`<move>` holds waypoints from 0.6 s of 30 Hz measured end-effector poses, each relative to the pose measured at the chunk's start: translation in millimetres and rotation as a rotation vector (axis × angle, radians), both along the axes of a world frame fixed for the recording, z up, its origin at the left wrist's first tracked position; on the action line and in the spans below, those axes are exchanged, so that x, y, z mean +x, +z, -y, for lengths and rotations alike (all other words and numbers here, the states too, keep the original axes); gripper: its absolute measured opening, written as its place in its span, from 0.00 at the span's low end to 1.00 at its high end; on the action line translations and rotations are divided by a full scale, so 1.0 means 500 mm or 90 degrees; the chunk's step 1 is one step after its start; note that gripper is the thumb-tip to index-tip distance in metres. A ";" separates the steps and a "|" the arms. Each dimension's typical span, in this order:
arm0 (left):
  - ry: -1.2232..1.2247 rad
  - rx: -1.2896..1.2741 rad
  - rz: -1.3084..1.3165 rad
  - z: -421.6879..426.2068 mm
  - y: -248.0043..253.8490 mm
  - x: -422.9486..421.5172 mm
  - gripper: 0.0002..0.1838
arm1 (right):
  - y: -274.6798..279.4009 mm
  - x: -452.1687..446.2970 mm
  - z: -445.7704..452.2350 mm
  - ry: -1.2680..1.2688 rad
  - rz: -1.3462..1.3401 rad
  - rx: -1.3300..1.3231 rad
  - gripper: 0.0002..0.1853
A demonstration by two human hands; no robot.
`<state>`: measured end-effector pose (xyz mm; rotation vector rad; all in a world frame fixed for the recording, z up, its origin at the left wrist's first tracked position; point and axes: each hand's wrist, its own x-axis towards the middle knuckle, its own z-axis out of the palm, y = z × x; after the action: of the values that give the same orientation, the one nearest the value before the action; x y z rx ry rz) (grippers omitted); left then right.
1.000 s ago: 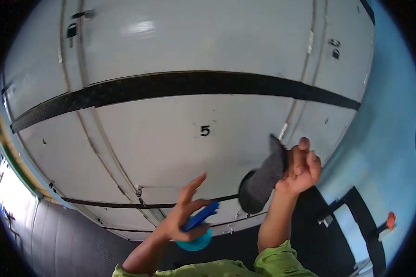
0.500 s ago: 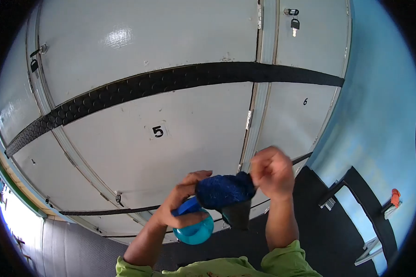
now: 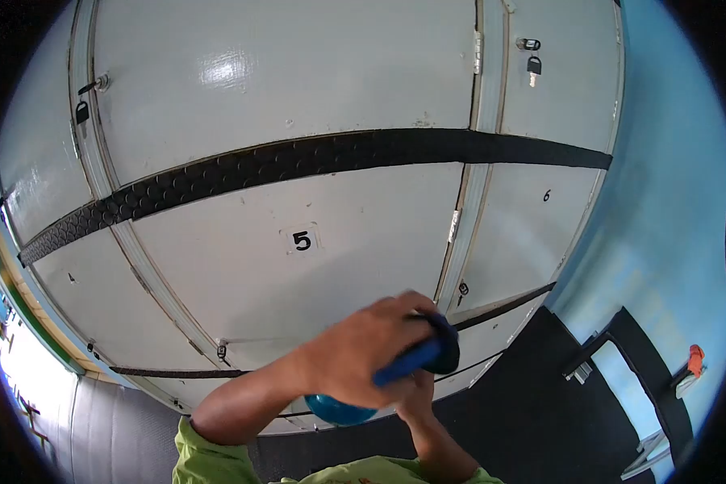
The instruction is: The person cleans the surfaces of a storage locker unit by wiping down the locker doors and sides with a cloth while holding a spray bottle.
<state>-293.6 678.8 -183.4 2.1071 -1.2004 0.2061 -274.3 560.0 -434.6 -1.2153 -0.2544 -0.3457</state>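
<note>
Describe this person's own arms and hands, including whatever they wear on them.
The left arm has a short, loose lime-green sleeve, with the forearm bare below it. The left hand wears no glove, and no watch or band shows at its wrist. The right sleeve, in matching green, barely shows at the bottom edge. The right hand is mostly hidden.

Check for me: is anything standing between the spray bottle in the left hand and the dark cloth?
Nothing visible does: the spray bottle has its blue head overlapping the dark cloth in this view, though whether they touch is unclear. The right hand is just below, partly hidden behind the left hand.
</note>
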 end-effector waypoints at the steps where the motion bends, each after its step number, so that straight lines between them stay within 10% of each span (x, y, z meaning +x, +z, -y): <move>1: -0.033 0.069 0.019 0.015 0.000 -0.003 0.30 | 0.017 0.001 0.003 -0.005 0.003 0.002 0.15; 6: -0.093 0.137 0.014 0.071 -0.048 -0.038 0.25 | 0.225 0.024 0.049 0.210 -0.335 0.433 0.17; 10: -0.034 0.150 0.040 0.080 -0.061 -0.065 0.25 | 0.071 0.087 0.103 -0.067 -0.089 0.137 0.20; 18: 0.009 0.102 0.037 0.144 -0.082 -0.027 0.21 | -0.033 0.056 0.168 -0.029 -0.169 0.193 0.25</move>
<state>-307.1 606.8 -224.2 2.2629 -1.2732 0.1836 -246.1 475.9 -451.2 -0.9556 0.0548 -0.2489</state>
